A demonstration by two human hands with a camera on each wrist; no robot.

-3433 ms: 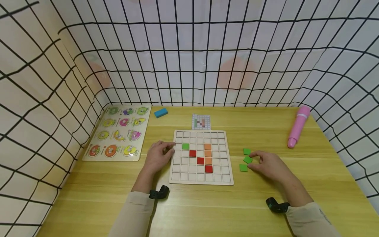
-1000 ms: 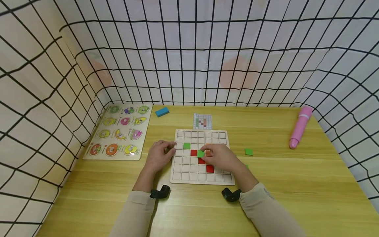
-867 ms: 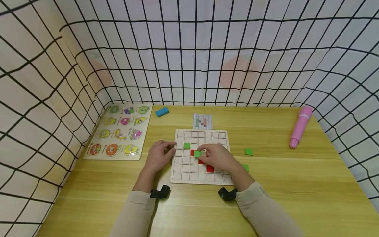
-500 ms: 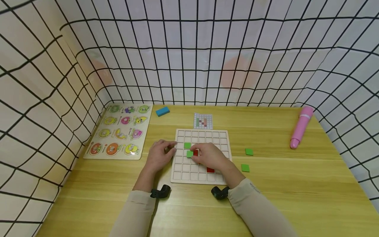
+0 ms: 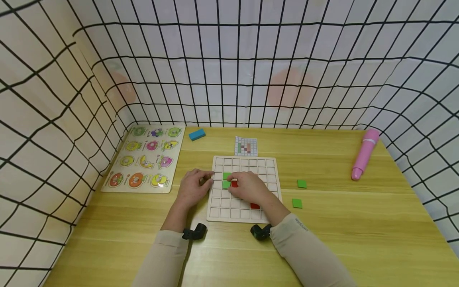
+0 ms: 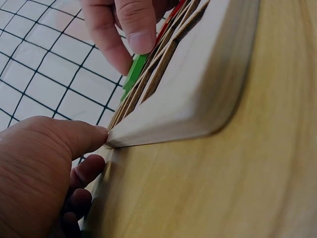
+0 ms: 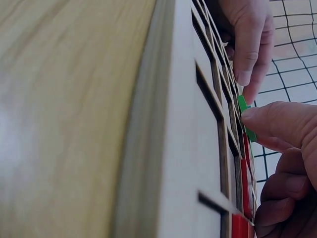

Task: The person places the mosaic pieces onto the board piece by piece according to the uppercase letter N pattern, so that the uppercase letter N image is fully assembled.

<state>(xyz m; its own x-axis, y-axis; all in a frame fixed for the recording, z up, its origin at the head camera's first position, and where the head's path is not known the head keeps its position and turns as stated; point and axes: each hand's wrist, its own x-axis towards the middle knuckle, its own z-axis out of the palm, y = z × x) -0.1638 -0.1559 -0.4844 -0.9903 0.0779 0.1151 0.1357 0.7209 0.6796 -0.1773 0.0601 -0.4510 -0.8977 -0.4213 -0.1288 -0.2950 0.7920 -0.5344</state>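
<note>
A wooden grid board (image 5: 224,214) lies flat on the table with square cells. My right hand (image 5: 247,186) is over it, pinching a green square tile (image 5: 226,185) between thumb and fingertips; in the right wrist view the tile (image 7: 251,130) sits tilted at the grid. Directly above it on the board is another green tile (image 5: 226,175). Red tiles show beside and below the hand, one red tile (image 5: 255,206) near the lower right; the orange tiles are hidden. My left hand (image 5: 193,189) touches the board's left edge with its thumb and fingertips.
Two loose green tiles, an upper tile (image 5: 302,183) and a lower tile (image 5: 297,203), lie right of the board. A pattern card (image 5: 246,146), blue block (image 5: 197,134), fruit puzzle board (image 5: 143,159) and pink pen-shaped object (image 5: 365,154) are around. Black wire mesh (image 5: 234,59) borders the table.
My right hand has taken the middle loose green tile and carried it left across the board to below the other green tile. My left hand has stayed at the board's edge.
</note>
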